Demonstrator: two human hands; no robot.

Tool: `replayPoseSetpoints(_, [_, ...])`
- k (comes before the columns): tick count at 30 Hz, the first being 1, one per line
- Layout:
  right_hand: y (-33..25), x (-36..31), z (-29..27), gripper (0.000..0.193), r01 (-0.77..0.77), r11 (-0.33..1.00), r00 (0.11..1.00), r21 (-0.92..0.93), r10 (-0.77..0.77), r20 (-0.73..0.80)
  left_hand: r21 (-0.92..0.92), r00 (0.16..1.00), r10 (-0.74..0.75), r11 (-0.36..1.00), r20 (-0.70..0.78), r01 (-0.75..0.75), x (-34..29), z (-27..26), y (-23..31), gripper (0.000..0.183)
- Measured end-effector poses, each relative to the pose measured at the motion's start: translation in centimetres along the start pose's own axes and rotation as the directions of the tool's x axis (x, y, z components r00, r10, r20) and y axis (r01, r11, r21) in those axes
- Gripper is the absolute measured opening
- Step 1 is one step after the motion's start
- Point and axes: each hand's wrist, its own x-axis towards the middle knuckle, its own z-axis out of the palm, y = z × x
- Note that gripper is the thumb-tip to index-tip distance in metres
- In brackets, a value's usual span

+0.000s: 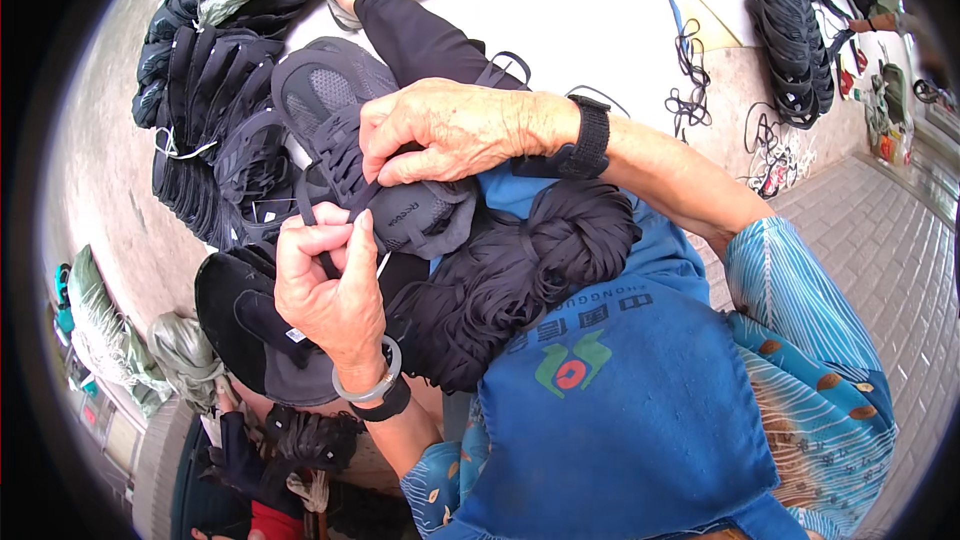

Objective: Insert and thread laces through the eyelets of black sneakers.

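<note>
Lying farthest left, black uppers (200,75) form nested stacks beside the work. Next, the left hand (328,275) rises from the lower edge, its forearm (410,435) nearly upright, a pale bangle (376,387) and a dark band (386,403) at the wrist; the thumb and forefinger are pinched around a black lace (308,198), the other fingers curled. The shoe (345,110) lies just beyond this hand and partly beneath the other, its laced front between the two. The right hand (440,132) reaches in from the right, back upward, wrist almost level, fingers bent downward; its thumb and forefinger close narrowly on the lace near the left fingertips. Farther right are a bundle (560,255) of black laces, the blue apron (630,420) and the right wristband (590,140).
</note>
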Motion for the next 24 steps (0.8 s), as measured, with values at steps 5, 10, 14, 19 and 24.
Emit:
replayPoseSetpoints(5, [-0.2, -0.1, -0.5, 0.019, -0.192, 0.939, 0.981, 0.286, 0.171, 0.095, -0.031, 0.953, -0.267, 0.964, -0.141, 0.265, 0.2, 0.3, -0.2, 0.016])
replayPoseSetpoints(10, [-0.3, -0.7, -1.0, 0.024, -0.321, 0.878, 0.947, 0.355, 0.309, 0.091, 0.358, 0.954, -0.301, 0.89, -0.004, 0.282, -0.8, -0.8, -2.7, 0.023])
replayPoseSetpoints(14, [-1.0, -0.7, -1.2, 0.025, -0.389, 0.856, 0.92, 0.339, 0.377, 0.106, 0.38, 0.941, -0.337, 0.872, 0.013, 0.307, -1.0, -1.3, -3.2, 0.022])
replayPoseSetpoints(19, [-0.9, -1.0, -1.4, 0.023, -0.391, 0.858, 0.92, 0.333, 0.38, 0.102, 0.507, 0.989, -0.117, 0.86, 0.089, 0.056, -0.7, -1.7, -4.0, 0.01])
replayPoseSetpoints(24, [-1.6, -1.5, -1.6, 0.021, -0.433, 0.86, 0.899, 0.271, 0.435, 0.058, 0.54, 0.997, -0.052, 0.841, 0.059, 0.012, -0.6, -1.8, -2.9, 0.004])
